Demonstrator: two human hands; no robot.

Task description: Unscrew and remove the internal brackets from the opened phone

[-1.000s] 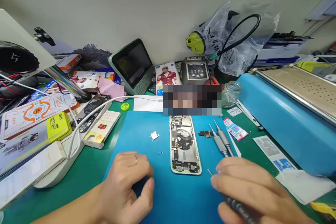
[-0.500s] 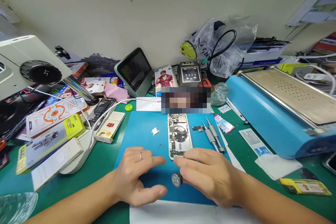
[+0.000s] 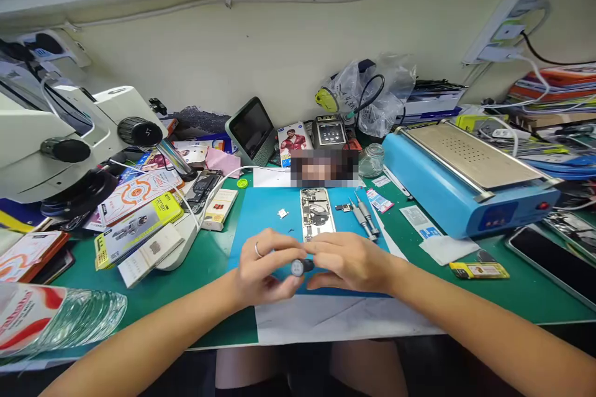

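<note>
An opened phone body (image 3: pixel 318 214) lies on the blue mat (image 3: pixel 254 211), its boards and a round coil showing. Just in front of its lower end, my right hand (image 3: pixel 354 260) holds a dark cylindrical tool (image 3: pixel 300 267) with a grey round end turned left. My left hand (image 3: pixel 270 265) is beside that end, thumb and fingers close around it; whether they grip it I cannot make out. Left of the phone sits a small white metal part (image 3: pixel 282 213). To its right are a small dark part (image 3: pixel 343 207) and two grey screwdrivers (image 3: pixel 364 216).
A microscope (image 3: pixel 88 136) stands at the left, near boxes (image 3: pixel 139 217) and a plastic bottle (image 3: pixel 60 316). At the right is a blue heating machine (image 3: pixel 442 186), with a phone (image 3: pixel 554 260) at the far right. A glass jar (image 3: pixel 372 161) stands behind the mat.
The view has shifted, showing more of the desk and the front edge. My hands have come together, and the dark tool has gone from hanging below my right hand to lying between both hands.
</note>
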